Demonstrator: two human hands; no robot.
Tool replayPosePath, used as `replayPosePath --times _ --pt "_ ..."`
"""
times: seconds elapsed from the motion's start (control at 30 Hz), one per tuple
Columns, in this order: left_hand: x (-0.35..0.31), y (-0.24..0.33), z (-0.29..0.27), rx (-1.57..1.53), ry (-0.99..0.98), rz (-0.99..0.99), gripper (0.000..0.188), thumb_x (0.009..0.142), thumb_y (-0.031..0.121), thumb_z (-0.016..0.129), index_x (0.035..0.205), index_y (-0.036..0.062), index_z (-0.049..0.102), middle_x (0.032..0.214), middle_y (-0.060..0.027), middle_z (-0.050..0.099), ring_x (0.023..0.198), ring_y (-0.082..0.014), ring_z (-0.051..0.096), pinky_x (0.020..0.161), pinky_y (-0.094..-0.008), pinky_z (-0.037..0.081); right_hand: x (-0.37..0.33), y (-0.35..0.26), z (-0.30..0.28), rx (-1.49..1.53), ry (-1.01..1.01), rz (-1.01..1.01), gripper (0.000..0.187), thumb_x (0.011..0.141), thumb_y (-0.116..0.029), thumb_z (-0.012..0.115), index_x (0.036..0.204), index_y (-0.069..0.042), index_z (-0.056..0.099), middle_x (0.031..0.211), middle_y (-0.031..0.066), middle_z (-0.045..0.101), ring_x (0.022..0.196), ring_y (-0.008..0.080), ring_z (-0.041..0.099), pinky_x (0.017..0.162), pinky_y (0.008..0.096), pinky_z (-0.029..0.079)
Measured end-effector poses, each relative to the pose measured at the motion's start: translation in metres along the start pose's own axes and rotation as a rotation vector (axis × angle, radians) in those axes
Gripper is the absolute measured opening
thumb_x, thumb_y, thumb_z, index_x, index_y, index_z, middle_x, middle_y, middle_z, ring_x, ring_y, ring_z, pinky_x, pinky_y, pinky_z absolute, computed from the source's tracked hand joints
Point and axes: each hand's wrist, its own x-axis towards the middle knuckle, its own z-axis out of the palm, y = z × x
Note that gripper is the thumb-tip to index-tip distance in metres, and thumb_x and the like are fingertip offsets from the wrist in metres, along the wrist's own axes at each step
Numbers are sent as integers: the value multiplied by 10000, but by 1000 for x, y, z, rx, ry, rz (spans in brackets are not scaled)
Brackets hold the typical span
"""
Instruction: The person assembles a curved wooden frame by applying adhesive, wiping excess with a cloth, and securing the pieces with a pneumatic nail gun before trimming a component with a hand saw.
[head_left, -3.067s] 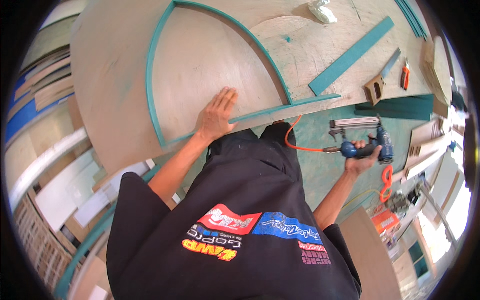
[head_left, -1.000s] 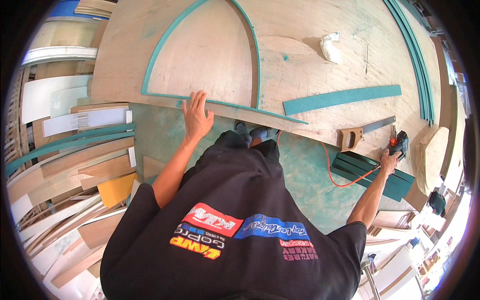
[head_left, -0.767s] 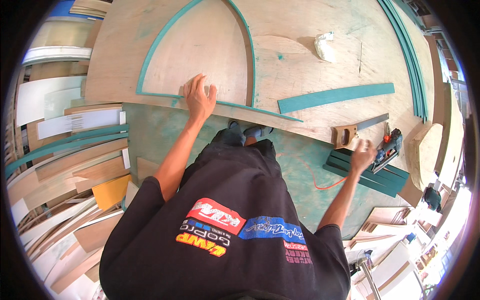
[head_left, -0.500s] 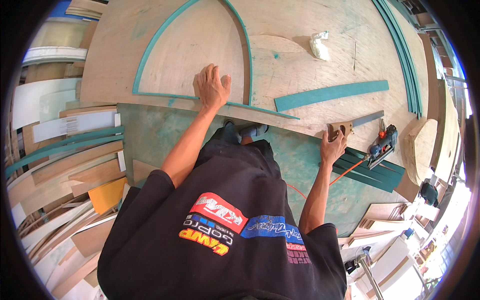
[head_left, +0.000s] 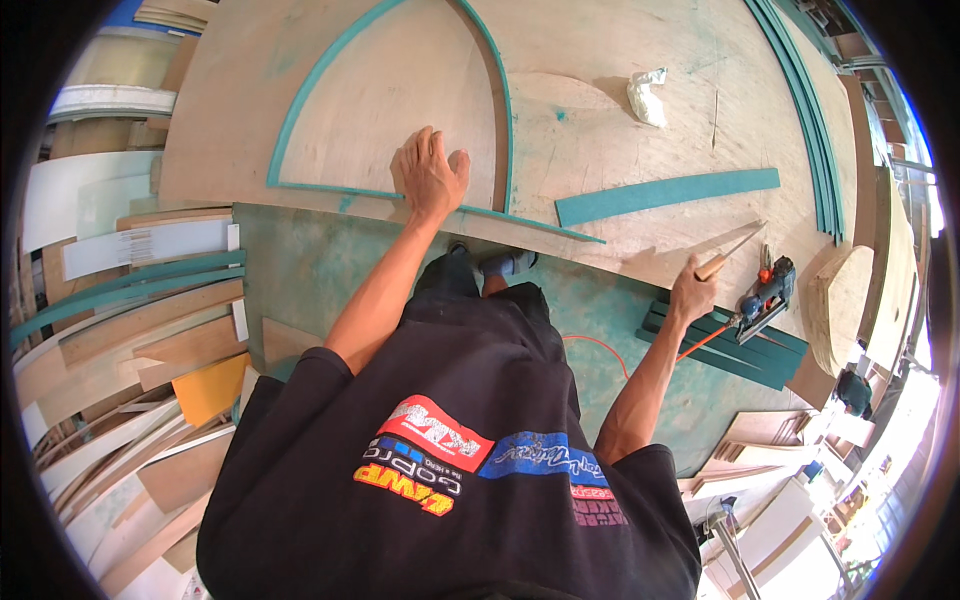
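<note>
My left hand (head_left: 434, 180) lies open, fingers stretched, on the wooden tabletop (head_left: 560, 110) at its near edge. Its palm rests over a straight teal strip (head_left: 540, 226), which sticks out to the right. That strip forms the base of a pointed arch; two curved teal strips (head_left: 312, 80) make up the sides. On the right, my right hand (head_left: 693, 293) is closed around the wooden handle of a handsaw (head_left: 740, 240). The saw's blade appears nearly edge-on, pointing up and right over the tabletop's near edge. Beside it lies a dark air nailer (head_left: 768, 290).
A loose curved teal strip (head_left: 665, 196) and a crumpled white packet (head_left: 646, 98) lie on the tabletop. More long teal strips (head_left: 800, 100) line the right side. An orange hose (head_left: 600, 341) runs from the nailer. Stacked boards (head_left: 150, 320) fill the left.
My right hand has shifted slightly right and turned the saw, so its blade has gone from flat to nearly edge-on. The left hand still rests on the straight strip.
</note>
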Motion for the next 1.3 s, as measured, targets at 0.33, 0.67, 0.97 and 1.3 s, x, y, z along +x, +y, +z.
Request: replayPosePath --times 0.33,0.67,0.97,1.3 --pt "0 -4 0 -32 -29 -10 506 917 305 652 1293 -23 565 1399 -216 539 1367 -387 449 1129 -542 334 -118 -57 -165 746 -141 -155 198 995 -200 696 922 -30 624 683 16 597 598 96 548 530 259 417" --pt "-4 -2 12 -79 -44 -15 449 909 289 609 1242 -12 586 1392 -192 532 1366 -369 437 1098 -552 344 -322 -106 -147 758 -459 35 271 982 -183 714 1167 3 649 831 45 674 679 82 614 593 236 493" --pt "1 -1 13 -43 -94 -53 402 903 280 579 1207 19 603 1338 -150 557 1337 -328 467 1092 -551 340 -344 -97 -136 784 -438 -56 416 970 -157 717 1332 37 652 1118 118 754 983 139 693 876 276 542" --pt "8 4 8 -8 -142 -76 352 913 266 560 1160 31 646 1292 -125 594 1297 -299 506 1092 -534 350 -329 -104 -116 763 -462 -129 417 961 -168 727 1317 38 661 1126 136 759 986 144 700 871 294 549"
